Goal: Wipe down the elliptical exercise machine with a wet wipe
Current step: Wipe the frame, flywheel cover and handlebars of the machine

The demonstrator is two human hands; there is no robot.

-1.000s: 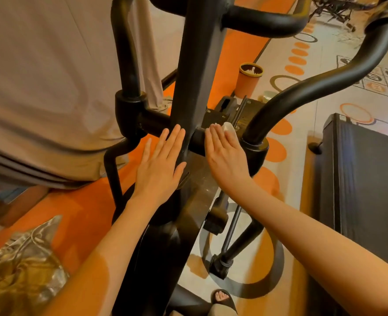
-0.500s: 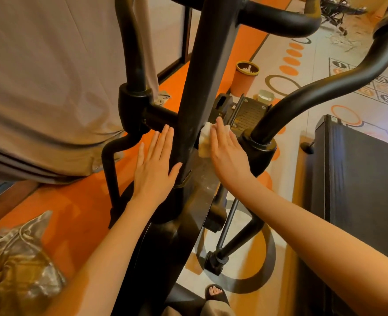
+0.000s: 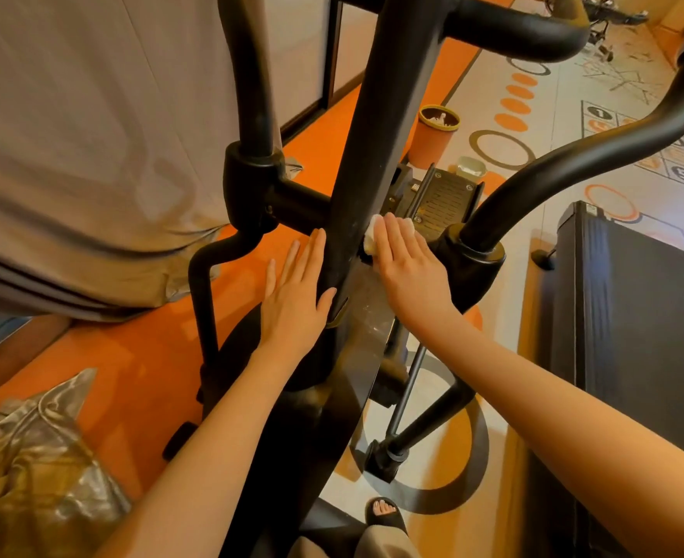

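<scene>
— Any room around the elliptical's centre post (image 3: 376,155)?
— Tight. Blocked left by the crossbar (image 3: 296,205) and left swing arm (image 3: 248,74), with a draped grey cloth (image 3: 91,134) close behind.
— And right?
— Hemmed by the curved right handle (image 3: 573,163) and its pivot collar (image 3: 473,267); right hand (image 3: 409,267) and wet wipe (image 3: 372,235) fill the gap against the post. Pedal plate (image 3: 445,195) just beyond.
— Lower down?
— Left hand (image 3: 296,296) flat on the post's left side; open orange floor (image 3: 131,376) beside it. Treadmill (image 3: 634,316) walls off the far right; crumpled foil bag (image 3: 30,477) at lower left.
</scene>
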